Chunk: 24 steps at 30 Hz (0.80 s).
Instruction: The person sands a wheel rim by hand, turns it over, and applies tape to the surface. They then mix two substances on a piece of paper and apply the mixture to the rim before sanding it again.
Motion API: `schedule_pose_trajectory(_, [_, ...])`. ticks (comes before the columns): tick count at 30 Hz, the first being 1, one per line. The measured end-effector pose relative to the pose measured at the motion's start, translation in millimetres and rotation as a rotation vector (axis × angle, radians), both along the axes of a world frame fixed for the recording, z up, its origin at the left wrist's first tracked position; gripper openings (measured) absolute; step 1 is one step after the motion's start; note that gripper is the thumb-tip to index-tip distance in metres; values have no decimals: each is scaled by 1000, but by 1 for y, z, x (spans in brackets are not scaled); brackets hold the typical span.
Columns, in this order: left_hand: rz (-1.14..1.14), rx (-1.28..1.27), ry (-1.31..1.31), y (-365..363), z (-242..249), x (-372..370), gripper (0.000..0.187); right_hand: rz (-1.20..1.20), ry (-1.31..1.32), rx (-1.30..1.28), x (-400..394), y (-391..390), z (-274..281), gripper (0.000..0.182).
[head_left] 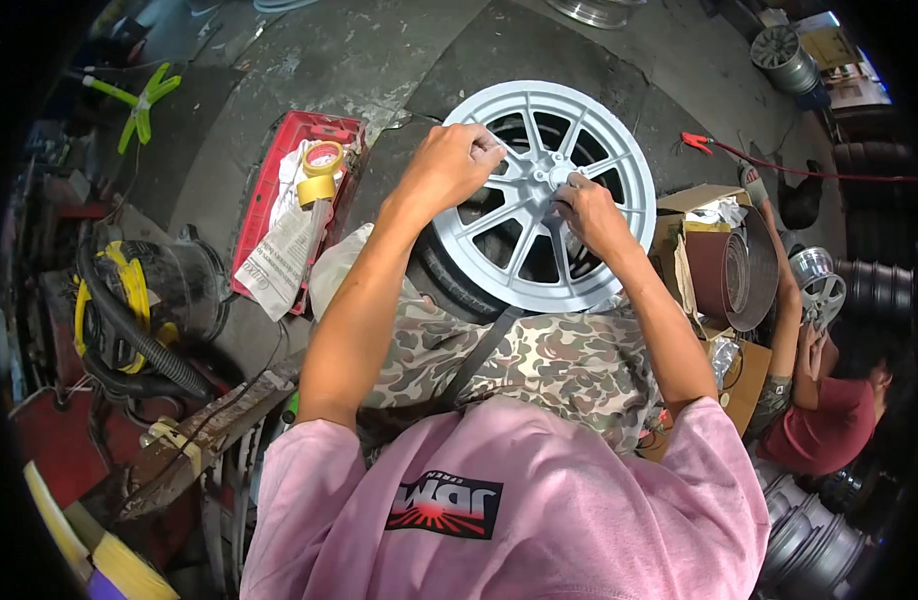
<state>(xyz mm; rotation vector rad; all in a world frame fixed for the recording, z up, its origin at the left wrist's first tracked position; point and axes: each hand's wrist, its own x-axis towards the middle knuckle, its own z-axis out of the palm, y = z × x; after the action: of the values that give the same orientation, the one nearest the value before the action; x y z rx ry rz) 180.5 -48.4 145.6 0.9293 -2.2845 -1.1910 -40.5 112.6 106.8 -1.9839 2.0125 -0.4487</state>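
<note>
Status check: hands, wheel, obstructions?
Left hand at wheel's upper-left edge, right hand near its centre; both grips unclear. Wheel face-up. Nothing but hands seen over it; red tray off left.

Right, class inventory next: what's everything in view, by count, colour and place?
Multi-spoke wheel: one, silver-grey, centre
Tyre: one, black, beneath wheel
Tape rolls: two, yellow, red tray
Newspaper: white-grey, same tray
Ribbed hose: one, black, left
Coiled sheet: one, brown, right
Clamp: one, red, upper right
Other wheels: several, mostly silver, right and top
Co-worker: one, red shirt, far right
T-shirt: one, pink, bottom
Camouflage trousers: one pair, below wheel
Left hand: one, bare, wheel's left
Right hand: one, bare, near hub
</note>
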Motion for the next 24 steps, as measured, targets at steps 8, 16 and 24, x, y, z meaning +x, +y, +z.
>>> schedule_pose_trajectory(8, [-23, 17, -13, 3, -4, -7, 28, -32, -89, -15, 1, 4, 2, 15])
schedule_pose_trajectory(16, [-71, 23, -94, 1, -12, -14, 28, -37, -4, 8, 4, -2, -9, 17])
schedule_pose_trajectory(24, [-72, -21, -136, -2, -17, -10, 31, 71, 18, 6, -8, -1, 5, 16])
